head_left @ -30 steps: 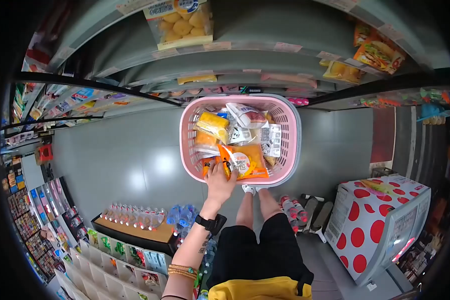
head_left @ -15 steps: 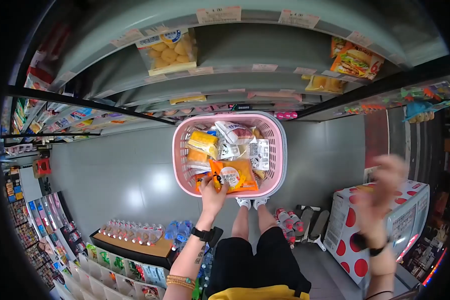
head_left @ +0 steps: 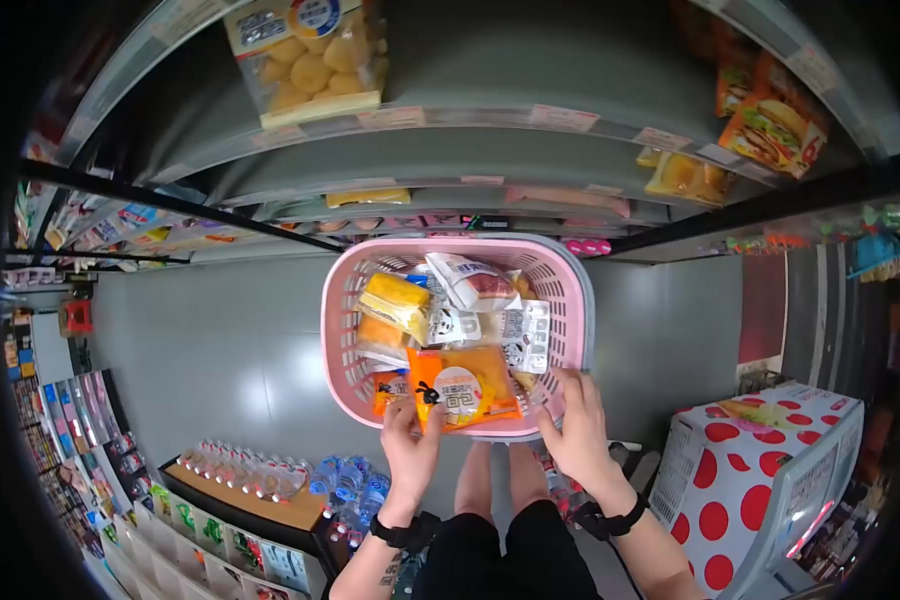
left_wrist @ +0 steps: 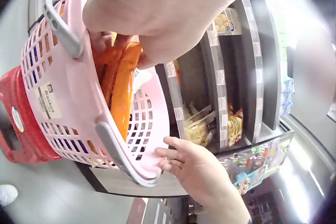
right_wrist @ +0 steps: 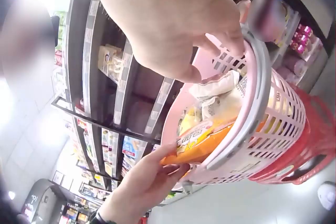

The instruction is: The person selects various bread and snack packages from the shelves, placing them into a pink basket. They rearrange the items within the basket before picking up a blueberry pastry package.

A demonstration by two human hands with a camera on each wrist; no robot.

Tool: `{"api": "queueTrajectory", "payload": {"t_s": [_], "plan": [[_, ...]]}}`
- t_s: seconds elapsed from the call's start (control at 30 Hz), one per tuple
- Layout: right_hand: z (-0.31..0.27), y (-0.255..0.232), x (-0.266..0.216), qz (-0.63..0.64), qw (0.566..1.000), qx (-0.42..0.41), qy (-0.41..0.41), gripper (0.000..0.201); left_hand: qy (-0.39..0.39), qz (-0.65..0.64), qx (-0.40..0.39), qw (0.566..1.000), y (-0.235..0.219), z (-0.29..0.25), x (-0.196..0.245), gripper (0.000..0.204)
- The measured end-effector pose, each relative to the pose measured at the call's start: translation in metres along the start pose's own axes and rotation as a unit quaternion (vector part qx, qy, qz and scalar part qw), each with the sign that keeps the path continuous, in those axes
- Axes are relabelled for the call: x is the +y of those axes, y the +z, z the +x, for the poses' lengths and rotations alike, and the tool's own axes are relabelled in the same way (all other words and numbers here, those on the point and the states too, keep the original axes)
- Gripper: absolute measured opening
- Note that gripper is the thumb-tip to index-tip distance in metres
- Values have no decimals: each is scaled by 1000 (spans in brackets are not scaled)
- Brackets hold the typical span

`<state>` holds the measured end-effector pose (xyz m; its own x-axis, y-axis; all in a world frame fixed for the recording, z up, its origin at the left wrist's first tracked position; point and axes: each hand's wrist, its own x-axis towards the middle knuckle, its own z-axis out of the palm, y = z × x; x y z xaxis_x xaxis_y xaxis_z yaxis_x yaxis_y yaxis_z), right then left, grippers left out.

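A pink basket (head_left: 336, 345) with grey handles holds several packaged breads. My left hand (head_left: 410, 450) is at its near left rim, pinching the edge of an orange bag of bread (head_left: 490, 385) between thumb and fingers. That bag lies on top, tilted over the near rim in the right wrist view. My right hand (head_left: 578, 430) is at the near right rim, thumb apart from its extended fingers, fingertips right at the rim. Behind the orange bag lie a yellow packaged cake (head_left: 395, 303), a white and purple pack (head_left: 470, 282) and panda-print packs (head_left: 525, 335).
The basket stands on a red base (left_wrist: 31, 124). Ahead rise shelves (head_left: 450, 160) with a bag of round buns (head_left: 315, 65) and burger packs (head_left: 775, 130). Bottled drinks (head_left: 240, 470) stand at lower left, a red-dotted freezer (head_left: 750, 480) at lower right.
My right hand has come in from the right to the basket's near right rim. The left hand keeps its hold on the orange bread bag, which has shifted toward the near rim.
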<state>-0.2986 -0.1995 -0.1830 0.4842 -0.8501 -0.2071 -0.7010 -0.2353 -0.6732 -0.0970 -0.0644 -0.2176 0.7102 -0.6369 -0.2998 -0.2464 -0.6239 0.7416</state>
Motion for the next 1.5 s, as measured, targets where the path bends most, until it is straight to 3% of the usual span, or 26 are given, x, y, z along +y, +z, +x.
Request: {"api": "queueTrajectory", "payload": {"t_s": [0.1,0.23,0.4,0.53,0.73,0.83,0.87,0.93,1.03,1.17,1.2,1.3,1.4,1.47,1.5], "plan": [[9,4,-5,-64,998,-21,-20,59,30,-17,8,999,2,-3,0,26],[15,4,-14,-118,990,-66,-49,62,0,-39,-21,999,0,0,8,23],[20,24,-17,-136,977,-146,-74,61,23,-82,-25,996,0,8,1,19],[21,46,-11,-146,972,-158,-96,56,-20,-89,-15,996,2,4,-3,18],[38,53,-17,-121,977,-161,-70,49,-62,-208,52,975,0,-18,-2,15],[46,60,0,-79,983,-161,-40,57,-75,-291,90,949,-7,-31,2,13],[49,60,0,6,978,-207,29,61,-58,-315,99,942,-12,-31,6,13],[55,60,-5,178,926,-289,164,70,-57,-309,103,944,-23,-34,8,14],[58,66,-2,246,871,-376,197,78,-94,-324,119,934,-33,-37,12,10],[53,77,-1,426,788,-380,231,80,-75,-329,131,932,-36,-38,14,12],[55,74,-4,428,781,-382,246,80,-65,-332,137,931,-35,-37,16,14],[61,64,-6,499,709,-389,312,87,-35,-283,112,952,-36,-41,17,19],[60,63,2,554,663,-406,298,82,-20,-317,132,939,-30,-41,34,24],[61,57,5,577,646,-400,298,90,3,-327,136,935,-30,-42,41,30],[61,54,6,588,639,-397,298,93,16,-312,89,946,-36,-42,44,29]]}}
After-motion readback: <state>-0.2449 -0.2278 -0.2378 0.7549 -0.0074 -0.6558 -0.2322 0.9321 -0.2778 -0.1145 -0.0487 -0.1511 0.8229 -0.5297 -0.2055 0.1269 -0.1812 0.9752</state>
